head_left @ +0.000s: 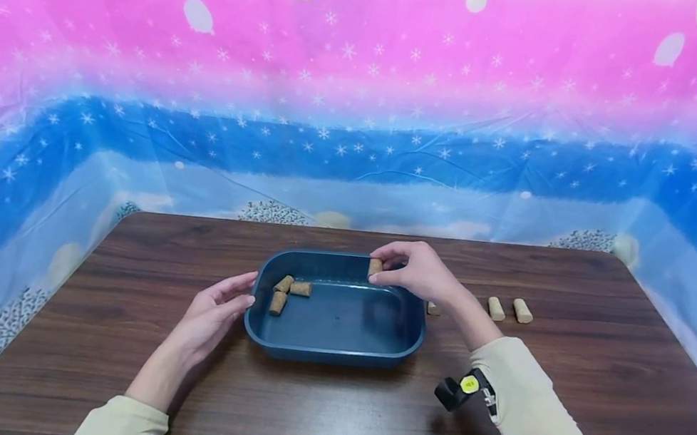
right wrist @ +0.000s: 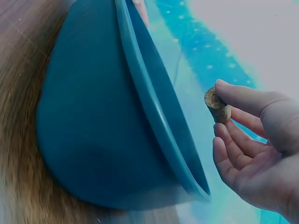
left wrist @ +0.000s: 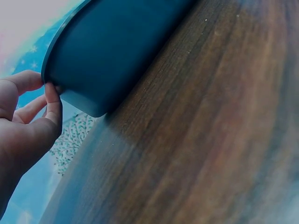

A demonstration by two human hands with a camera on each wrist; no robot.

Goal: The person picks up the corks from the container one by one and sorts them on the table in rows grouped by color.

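Note:
A cork stopper (head_left: 375, 269) is pinched between the thumb and fingers of my right hand (head_left: 422, 272), above the far right part of a dark blue plastic tub (head_left: 333, 352). In the right wrist view, the round end of the cork (right wrist: 216, 98) shows beside the tub's rim (right wrist: 154, 109). My left hand (head_left: 211, 313) holds the tub's left end by the rim, thumb and fingertips meeting there in the left wrist view. Inside the tub, three corks (head_left: 278, 303) lie close together on the left side of its floor.
To the right of the tub, two corks (head_left: 496, 309) lie on the brown wooden table (head_left: 562, 385), and another cork (head_left: 433, 309) is partly hidden by my right wrist. A pink and blue patterned cloth (head_left: 356, 150) hangs around the table's back and sides.

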